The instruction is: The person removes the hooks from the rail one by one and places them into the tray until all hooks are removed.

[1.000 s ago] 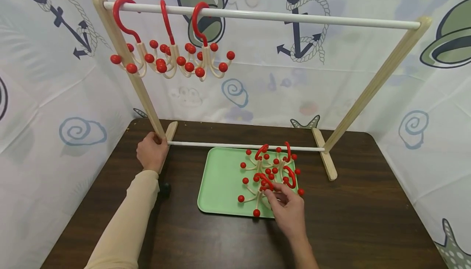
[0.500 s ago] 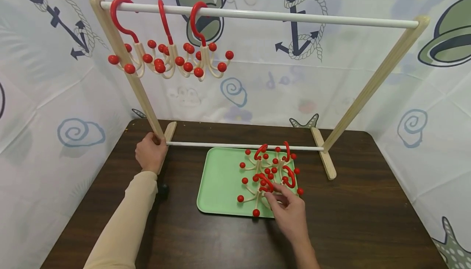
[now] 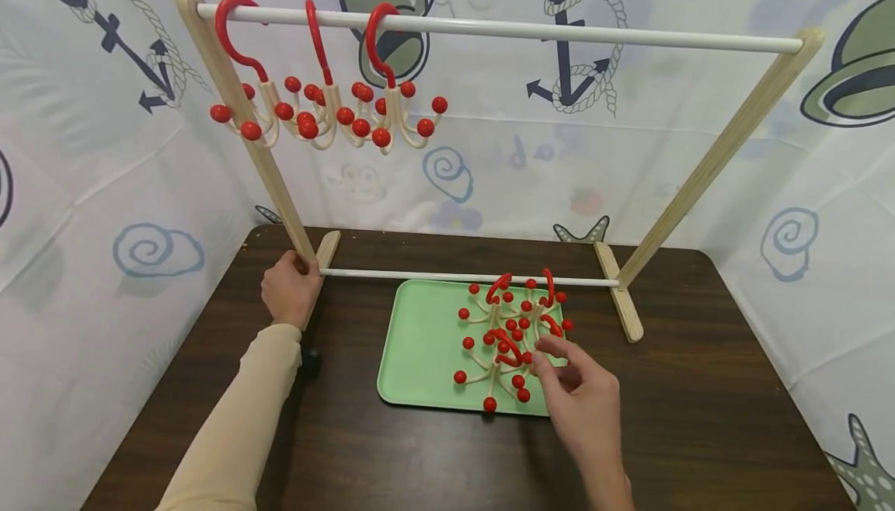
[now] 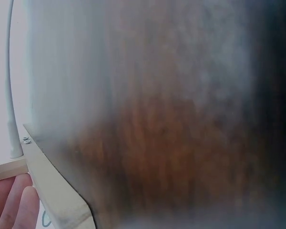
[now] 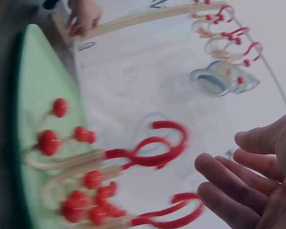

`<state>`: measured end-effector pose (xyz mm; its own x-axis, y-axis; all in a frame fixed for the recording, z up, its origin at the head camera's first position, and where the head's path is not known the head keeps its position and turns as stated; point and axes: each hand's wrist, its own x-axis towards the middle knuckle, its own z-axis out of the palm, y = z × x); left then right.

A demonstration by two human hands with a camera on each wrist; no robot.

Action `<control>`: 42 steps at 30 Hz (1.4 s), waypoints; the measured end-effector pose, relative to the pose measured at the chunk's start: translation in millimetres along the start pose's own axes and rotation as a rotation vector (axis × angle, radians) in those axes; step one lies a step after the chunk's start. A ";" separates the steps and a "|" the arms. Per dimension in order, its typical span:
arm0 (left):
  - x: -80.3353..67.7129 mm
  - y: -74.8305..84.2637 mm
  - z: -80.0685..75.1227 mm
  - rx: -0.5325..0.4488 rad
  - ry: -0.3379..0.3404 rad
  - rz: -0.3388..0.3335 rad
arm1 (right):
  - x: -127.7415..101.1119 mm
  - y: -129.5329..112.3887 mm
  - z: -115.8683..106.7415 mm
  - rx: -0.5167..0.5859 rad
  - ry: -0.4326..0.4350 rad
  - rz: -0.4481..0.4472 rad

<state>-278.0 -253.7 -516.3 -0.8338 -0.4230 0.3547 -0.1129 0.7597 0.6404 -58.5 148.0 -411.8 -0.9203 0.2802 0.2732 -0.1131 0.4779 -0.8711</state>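
Observation:
My left hand (image 3: 289,293) grips the lower end of the stand's left wooden post (image 3: 269,173); its fingers (image 4: 24,202) show beside the post in the left wrist view. My right hand (image 3: 586,410) hovers at the right side of the green tray (image 3: 419,356), its thumb and fingers apart with nothing between them. Just left of its fingertips stands the front hanger (image 3: 495,371), with a red hook and pale arms tipped by red balls. Several similar hangers crowd the tray's right half, partly hidden by the hand. In the right wrist view, red hooks (image 5: 171,155) point toward the spread fingers.
Three matching hangers (image 3: 394,111) hang at the left of the white upper rod (image 3: 594,36). A lower rod (image 3: 419,274) runs behind the tray. The right post (image 3: 720,158) stands on a wooden foot (image 3: 618,293). A patterned cloth (image 3: 489,169) rises behind the dark table (image 3: 699,402).
My right hand has let go of the front hanger and moved right, away from its hook. My left hand stays at the post.

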 end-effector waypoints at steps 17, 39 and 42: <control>-1.1 0.5 -2.2 0.008 0.002 -0.003 | 78.2 -103.6 -1.5 0.063 -0.171 -0.734; 2.4 2.8 -6.7 0.024 -0.020 -0.023 | 203.0 -199.6 63.1 -0.444 -0.397 -0.748; 2.7 3.2 -7.4 0.024 -0.023 -0.025 | 211.2 -205.0 69.8 -0.457 -0.436 -0.739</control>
<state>-276.7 -256.0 -508.2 -0.8425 -0.4311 0.3230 -0.1469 0.7608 0.6322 -255.8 51.1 -204.1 -0.7437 -0.5097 0.4325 -0.6467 0.7124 -0.2725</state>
